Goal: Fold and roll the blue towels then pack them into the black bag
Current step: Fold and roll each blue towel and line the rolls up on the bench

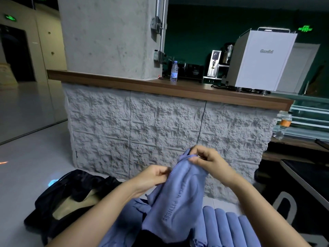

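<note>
1. While hanging limp between both hands, shows as a soft blue towel, raised in front of the counter and its rough stone face, with embossed "FITNESS" lettering down the middle.
2. Pinched at the left hem by the left hand, thumb and curled fingers closed on the cloth.
3. Pinched at the top corner by the right hand, fingertips tight on the stitched edge, nothing else held.
4. Probably light and wholly floppy: drapes, creases, keeps no fold unaided. Likely grippy rather than slick, and nothing to break.
5. Best taken at hems and corners, as here, for matching edges. Once rolled, better clasped round the whole roll, lest it spring loose.
6. Below, at lower right, a row of rolled towels side by side; just left of them, loose towels in a heap. Cannot tell what carries either.
7. On the floor at left, near the counter's lower left corner, the black bag, gaping open and well within reach.
</note>
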Motion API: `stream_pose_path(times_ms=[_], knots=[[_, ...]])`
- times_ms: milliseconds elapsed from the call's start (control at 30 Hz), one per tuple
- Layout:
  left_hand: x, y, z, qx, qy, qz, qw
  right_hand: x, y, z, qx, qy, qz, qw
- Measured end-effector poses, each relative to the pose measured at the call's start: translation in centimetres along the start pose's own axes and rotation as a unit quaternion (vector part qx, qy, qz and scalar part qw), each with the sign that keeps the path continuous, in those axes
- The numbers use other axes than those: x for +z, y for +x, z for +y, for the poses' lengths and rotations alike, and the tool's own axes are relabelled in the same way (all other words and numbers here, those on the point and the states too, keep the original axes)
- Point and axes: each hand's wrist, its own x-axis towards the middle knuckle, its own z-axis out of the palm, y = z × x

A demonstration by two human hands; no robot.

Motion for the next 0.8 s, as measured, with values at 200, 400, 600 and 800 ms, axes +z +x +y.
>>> stream_pose_path(times_ms=[200,400,600,800], knots=[[-2.0,-2.0,-1.8,-0.039,0.012,0.025,0.999,-2.1,-0.8,1.3,0.032,0.018,0.082,0.996],[-4.5,-2.2,-1.8,-0.069,-0.166,0.149,0.972,-3.3,-2.1,3.1,0.073,0.024,0.142,0.987],[-3.2,-0.3,1.3,-0.015,-0.262,0.207,0.942,-2.5,-2.2,1.3,0.041,-0.033,0.085,0.995],[0.7,1.2,3.1,0.029,-0.134,0.165,0.977,2.9,-0.5,-1.3,0.032,-0.004,-0.015,0.999]])
